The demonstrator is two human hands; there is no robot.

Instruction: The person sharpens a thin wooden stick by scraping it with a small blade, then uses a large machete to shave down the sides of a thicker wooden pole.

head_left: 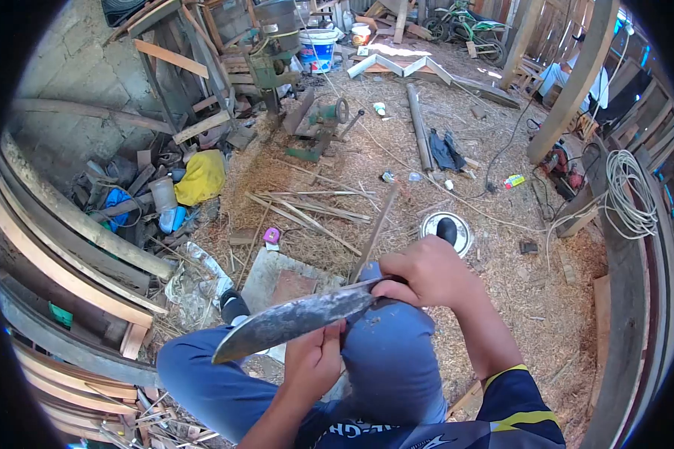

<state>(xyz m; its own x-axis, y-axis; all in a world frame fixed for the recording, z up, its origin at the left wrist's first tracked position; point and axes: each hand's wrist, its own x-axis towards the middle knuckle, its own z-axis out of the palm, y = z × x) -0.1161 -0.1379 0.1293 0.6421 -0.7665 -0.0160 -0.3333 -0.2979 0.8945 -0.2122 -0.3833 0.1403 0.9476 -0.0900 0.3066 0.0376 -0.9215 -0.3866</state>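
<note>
A long dark blade (299,322), its surface marked with pale smears, lies slantwise above my knees, its wide tip at the lower left. My right hand (430,275) is closed round its narrow end on the right, over my raised knee. My left hand (314,355) is closed at the lower edge of the blade near its middle, with the fingers partly hidden behind it. A thin wooden strip (378,224) rises from behind the narrow end, leaning up and to the right.
Wood shavings cover the floor. A pink tape measure (272,236), loose sticks (307,206), a yellow cloth (201,178) and a green vise-like machine (318,131) lie ahead. Coiled cable (630,194) hangs at right by a post (577,82). Another person (554,77) sits behind it.
</note>
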